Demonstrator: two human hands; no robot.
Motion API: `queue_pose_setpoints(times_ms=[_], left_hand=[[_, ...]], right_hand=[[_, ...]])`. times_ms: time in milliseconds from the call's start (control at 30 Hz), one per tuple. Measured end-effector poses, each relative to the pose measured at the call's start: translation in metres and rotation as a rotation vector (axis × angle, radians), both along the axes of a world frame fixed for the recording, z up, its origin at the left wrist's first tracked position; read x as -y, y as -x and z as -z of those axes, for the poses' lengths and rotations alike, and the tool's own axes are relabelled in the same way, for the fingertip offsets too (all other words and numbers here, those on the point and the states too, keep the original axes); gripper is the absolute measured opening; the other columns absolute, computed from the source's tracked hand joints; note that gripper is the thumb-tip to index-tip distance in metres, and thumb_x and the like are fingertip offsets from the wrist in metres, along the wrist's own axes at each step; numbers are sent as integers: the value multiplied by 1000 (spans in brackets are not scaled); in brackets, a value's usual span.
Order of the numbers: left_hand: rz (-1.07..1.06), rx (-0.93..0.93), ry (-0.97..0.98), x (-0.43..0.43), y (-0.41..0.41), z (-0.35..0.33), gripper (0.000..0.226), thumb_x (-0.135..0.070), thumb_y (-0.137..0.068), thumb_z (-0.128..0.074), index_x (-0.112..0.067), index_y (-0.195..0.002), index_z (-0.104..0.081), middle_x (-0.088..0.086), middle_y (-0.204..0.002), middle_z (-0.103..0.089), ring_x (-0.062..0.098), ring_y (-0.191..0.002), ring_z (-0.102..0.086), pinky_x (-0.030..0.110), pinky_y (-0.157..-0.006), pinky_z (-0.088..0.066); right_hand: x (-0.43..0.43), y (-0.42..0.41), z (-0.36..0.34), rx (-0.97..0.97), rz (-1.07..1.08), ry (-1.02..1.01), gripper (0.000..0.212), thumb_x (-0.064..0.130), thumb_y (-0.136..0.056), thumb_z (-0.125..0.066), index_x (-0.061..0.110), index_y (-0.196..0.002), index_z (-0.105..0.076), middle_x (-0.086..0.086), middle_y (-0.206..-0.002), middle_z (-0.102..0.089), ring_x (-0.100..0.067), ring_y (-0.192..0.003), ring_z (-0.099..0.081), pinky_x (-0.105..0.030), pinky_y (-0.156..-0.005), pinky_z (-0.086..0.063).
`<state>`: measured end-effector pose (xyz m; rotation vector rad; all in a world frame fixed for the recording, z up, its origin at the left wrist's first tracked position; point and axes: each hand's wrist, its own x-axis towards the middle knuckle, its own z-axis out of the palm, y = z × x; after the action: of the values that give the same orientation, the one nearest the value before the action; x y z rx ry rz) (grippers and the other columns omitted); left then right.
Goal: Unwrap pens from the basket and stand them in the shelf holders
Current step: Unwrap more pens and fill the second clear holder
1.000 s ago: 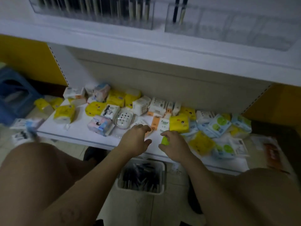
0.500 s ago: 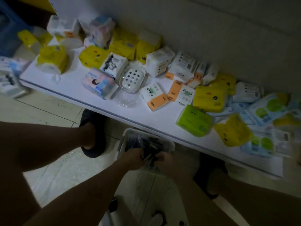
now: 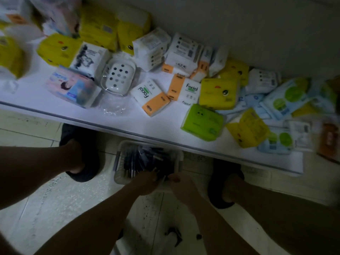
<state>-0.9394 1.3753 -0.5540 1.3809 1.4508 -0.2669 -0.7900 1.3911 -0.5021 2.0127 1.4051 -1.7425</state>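
Note:
A white plastic basket (image 3: 121, 159) full of dark wrapped pens (image 3: 143, 161) stands on the tiled floor, half under the low white shelf (image 3: 117, 115). My left hand (image 3: 145, 183) and my right hand (image 3: 182, 184) are side by side at the basket's near edge, fingers curled among the pens. A pale pen end (image 3: 162, 178) shows between the two hands, but the picture is dark and blurred and which hand grips it is unclear. The shelf holders are out of view.
The low shelf carries many tissue packs, among them a green pack (image 3: 202, 122) near its front edge, plus a white soap dish (image 3: 118, 76). My feet in dark slippers (image 3: 81, 153) flank the basket. Small dark scraps (image 3: 174, 234) lie on the floor between my legs.
The view has tilted from the upper shelf down to the floor. Both hands dropped from the low shelf's front edge into the basket and now work among the pens.

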Motion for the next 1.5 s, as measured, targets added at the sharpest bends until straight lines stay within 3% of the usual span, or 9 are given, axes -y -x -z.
queue_pose_setpoints(times_ms=[67, 133, 400, 533, 633, 733, 1133, 1267, 1500], left_hand=[[-105, -28, -8, 0, 1, 3, 38, -33, -102, -39, -11, -128, -56, 10, -115, -63, 25, -103, -60, 26, -79, -48], [-237, -79, -34, 3, 4, 0, 30, -27, -99, -45, -8, -105, -67, 5, -88, -64, 21, -83, -63, 19, -58, -43], [-392, -185, -147, 14, 35, -61, 27, -33, -83, -71, -27, -66, -52, -5, -64, -56, 9, -60, -55, 23, -54, -43], [-628, -89, -110, 21, 46, -75, 21, -26, -90, -63, -22, -72, -54, 7, -65, -66, 19, -59, -65, 34, -63, -55], [-756, 37, -17, 28, 49, -78, 11, -26, -98, -50, -19, -94, -57, 10, -68, -67, 19, -58, -63, 31, -58, -52], [-776, 90, 81, 33, 50, -82, 19, -25, -102, -39, -15, -108, -55, 8, -71, -65, 15, -59, -60, 24, -55, -48], [-725, 198, 296, 18, 37, -101, 42, 1, -94, -45, -11, -135, -43, 17, -114, -58, 31, -85, -70, 36, -73, -59], [-710, 192, 246, 12, 41, -101, 44, 3, -95, -42, -11, -136, -44, 11, -96, -60, 22, -81, -64, 26, -64, -55], [-703, 137, 127, 10, 45, -101, 37, 3, -91, -42, -14, -123, -45, 14, -107, -56, 20, -82, -55, 25, -59, -46]], right_hand=[[7, 0, 6, 9, -26, 11, 26, 19, -97, -50, 10, -116, -65, -9, -107, -63, -13, -81, -54, -15, -60, -41], [10, 2, 11, 33, -47, 10, 27, 19, -98, -49, 7, -116, -65, -11, -108, -64, -14, -83, -53, -20, -66, -42], [2, 29, 32, -25, -28, 63, 29, 17, -97, -53, 4, -122, -61, -17, -123, -58, -33, -108, -58, -36, -88, -51], [-6, 31, 39, 63, -100, 109, 35, 19, -96, -52, 2, -126, -57, -19, -120, -60, -28, -97, -60, -36, -86, -50], [-8, 32, 51, 82, -113, 245, 37, 20, -97, -52, 3, -131, -51, -8, -95, -57, -14, -66, -50, -25, -55, -50], [-12, 35, 56, 112, -154, 318, 37, 20, -99, -48, 3, -132, -50, -5, -93, -61, -13, -66, -53, -20, -49, -48], [-13, 40, 66, 158, -276, 325, 35, 18, -103, -41, 0, -132, -49, -13, -103, -55, -17, -72, -54, -31, -75, -53], [-19, 35, 67, 128, -302, 260, 36, 6, -96, -46, -1, -131, -50, -12, -98, -55, -14, -61, -51, -26, -55, -48], [-19, 37, 62, 117, -319, 234, 31, 6, -94, -48, -3, -122, -58, -3, -71, -51, -13, -58, -50, -23, -52, -46]])
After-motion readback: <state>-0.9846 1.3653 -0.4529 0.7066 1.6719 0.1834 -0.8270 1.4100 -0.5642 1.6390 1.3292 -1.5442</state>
